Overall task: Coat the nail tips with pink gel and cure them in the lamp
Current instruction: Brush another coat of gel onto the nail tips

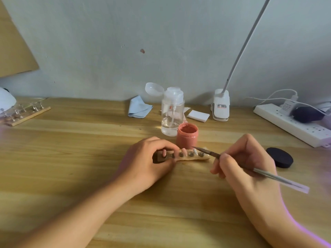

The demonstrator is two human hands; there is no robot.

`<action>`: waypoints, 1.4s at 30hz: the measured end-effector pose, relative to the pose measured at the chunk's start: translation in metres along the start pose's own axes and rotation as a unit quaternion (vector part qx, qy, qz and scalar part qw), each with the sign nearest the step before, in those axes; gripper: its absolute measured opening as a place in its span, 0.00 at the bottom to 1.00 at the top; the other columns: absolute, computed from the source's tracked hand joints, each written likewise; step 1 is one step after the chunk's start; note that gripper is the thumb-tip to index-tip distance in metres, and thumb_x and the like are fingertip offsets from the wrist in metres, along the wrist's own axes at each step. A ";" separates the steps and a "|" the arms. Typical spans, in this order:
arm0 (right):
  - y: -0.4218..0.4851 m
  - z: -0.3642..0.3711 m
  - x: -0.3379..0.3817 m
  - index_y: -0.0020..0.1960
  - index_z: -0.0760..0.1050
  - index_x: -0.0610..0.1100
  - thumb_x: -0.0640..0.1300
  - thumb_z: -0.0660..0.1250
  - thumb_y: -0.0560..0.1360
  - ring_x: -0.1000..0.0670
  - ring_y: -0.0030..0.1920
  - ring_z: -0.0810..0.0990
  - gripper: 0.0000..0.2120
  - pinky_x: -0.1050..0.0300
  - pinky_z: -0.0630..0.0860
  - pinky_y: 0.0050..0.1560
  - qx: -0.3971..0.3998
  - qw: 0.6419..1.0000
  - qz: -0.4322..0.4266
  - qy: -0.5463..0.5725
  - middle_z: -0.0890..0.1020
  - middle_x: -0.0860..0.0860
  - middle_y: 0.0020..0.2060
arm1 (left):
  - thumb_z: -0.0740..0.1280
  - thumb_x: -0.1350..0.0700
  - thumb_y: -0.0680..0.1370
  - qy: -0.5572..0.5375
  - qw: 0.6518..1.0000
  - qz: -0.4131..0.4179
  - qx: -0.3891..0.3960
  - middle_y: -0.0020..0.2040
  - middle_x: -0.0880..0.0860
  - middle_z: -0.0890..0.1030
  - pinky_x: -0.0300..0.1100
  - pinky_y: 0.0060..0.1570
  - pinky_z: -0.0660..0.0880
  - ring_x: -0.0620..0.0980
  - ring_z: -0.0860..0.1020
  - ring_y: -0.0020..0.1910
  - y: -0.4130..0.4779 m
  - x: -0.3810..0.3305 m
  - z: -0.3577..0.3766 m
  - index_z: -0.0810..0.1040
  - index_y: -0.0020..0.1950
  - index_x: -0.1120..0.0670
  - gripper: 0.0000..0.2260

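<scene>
Gripping the nail strip (192, 156), left fingers (161, 142) hide its end; right fingers (224, 159) pinch the brush (266, 173).

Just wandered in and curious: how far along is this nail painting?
Done: the small pink gel jar stands open, its round black lid set aside, and at least two nail tips on the wooden strip look pink. In hand: the left hand grips the strip; the right hand holds a thin metal-handled brush at a clear tip. Left: remaining tips, then curing.
</scene>
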State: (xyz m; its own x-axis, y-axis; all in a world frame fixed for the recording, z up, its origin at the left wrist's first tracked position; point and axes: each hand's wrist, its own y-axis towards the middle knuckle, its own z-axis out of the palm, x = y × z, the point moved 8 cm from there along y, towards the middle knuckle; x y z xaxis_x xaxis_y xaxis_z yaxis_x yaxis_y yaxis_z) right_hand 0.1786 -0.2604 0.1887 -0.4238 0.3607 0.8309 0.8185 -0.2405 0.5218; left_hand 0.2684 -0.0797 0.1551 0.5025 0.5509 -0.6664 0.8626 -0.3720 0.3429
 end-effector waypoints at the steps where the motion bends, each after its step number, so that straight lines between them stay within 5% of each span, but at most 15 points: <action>1: 0.000 0.000 0.001 0.37 0.70 0.42 0.40 0.65 0.68 0.51 0.31 0.80 0.04 0.53 0.76 0.34 0.000 1.000 0.001 -0.005 0.82 0.43 0.30 | 0.74 0.54 0.72 -0.010 1.000 -0.004 0.001 0.42 0.44 0.79 0.37 0.47 0.73 0.42 0.76 0.45 0.000 0.001 0.000 0.84 0.48 0.41 0.08; 5: -0.002 0.007 0.007 0.37 0.69 0.46 0.48 0.64 0.67 0.41 0.32 0.77 0.07 0.40 0.75 0.35 0.025 0.998 -0.019 -0.052 0.79 0.42 0.29 | 0.74 0.60 0.72 -0.044 0.999 -0.008 0.002 0.43 0.44 0.81 0.43 0.50 0.75 0.42 0.76 0.43 0.002 0.002 -0.001 0.85 0.49 0.43 0.11; 9: -0.001 0.008 0.008 0.38 0.68 0.47 0.49 0.64 0.67 0.41 0.32 0.75 0.07 0.41 0.74 0.36 0.025 0.997 -0.028 -0.065 0.80 0.44 0.29 | 0.75 0.57 0.74 -0.058 0.998 -0.012 0.000 0.45 0.47 0.82 0.47 0.51 0.76 0.44 0.77 0.44 0.002 0.005 -0.001 0.85 0.49 0.41 0.11; 21: 0.000 0.008 0.003 0.34 0.69 0.42 0.42 0.64 0.65 0.42 0.31 0.75 0.05 0.44 0.71 0.34 0.028 0.997 -0.018 -0.075 0.78 0.44 0.27 | 0.74 0.56 0.75 -0.057 0.998 0.004 0.002 0.44 0.44 0.83 0.36 0.46 0.73 0.42 0.75 0.41 0.002 0.002 0.000 0.85 0.49 0.43 0.07; 25: 0.000 0.009 0.007 0.37 0.69 0.46 0.48 0.64 0.67 0.44 0.34 0.78 0.06 0.46 0.74 0.38 0.030 0.996 -0.036 -0.076 0.80 0.46 0.30 | 0.74 0.55 0.75 -0.060 0.998 -0.002 0.008 0.45 0.45 0.83 0.41 0.49 0.74 0.41 0.74 0.41 0.003 0.004 0.001 0.85 0.50 0.43 0.08; 32: -0.001 0.008 0.008 0.36 0.69 0.44 0.43 0.64 0.67 0.42 0.33 0.77 0.04 0.42 0.74 0.35 0.029 0.997 -0.030 -0.067 0.79 0.45 0.29 | 0.73 0.55 0.76 -0.051 0.999 -0.008 0.009 0.46 0.45 0.83 0.45 0.51 0.75 0.41 0.73 0.41 0.003 0.002 0.001 0.84 0.49 0.43 0.07; 39: -0.002 0.005 0.007 0.37 0.68 0.47 0.48 0.63 0.66 0.42 0.32 0.75 0.05 0.41 0.74 0.34 0.019 0.998 -0.034 -0.054 0.76 0.45 0.28 | 0.72 0.60 0.74 -0.022 1.000 -0.006 0.016 0.44 0.44 0.81 0.39 0.50 0.72 0.42 0.74 0.43 0.003 0.001 0.003 0.84 0.48 0.46 0.09; 42: 0.002 -0.003 0.014 0.43 0.71 0.48 0.44 0.66 0.74 0.45 0.34 0.78 0.04 0.48 0.76 0.36 -0.017 0.998 -0.056 -0.025 0.79 0.47 0.32 | 0.73 0.58 0.73 -0.017 1.000 -0.016 0.002 0.44 0.40 0.82 0.35 0.47 0.74 0.39 0.78 0.45 0.002 0.003 0.000 0.82 0.49 0.43 0.10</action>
State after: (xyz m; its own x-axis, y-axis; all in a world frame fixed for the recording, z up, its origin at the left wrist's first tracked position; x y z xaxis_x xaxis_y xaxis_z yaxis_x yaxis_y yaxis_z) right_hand 0.1730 -0.2586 0.2023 -0.4909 0.4322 0.7564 0.7533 -0.2256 0.6178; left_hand 0.2716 -0.0794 0.1540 0.4724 0.5375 -0.6985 0.8779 -0.3569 0.3191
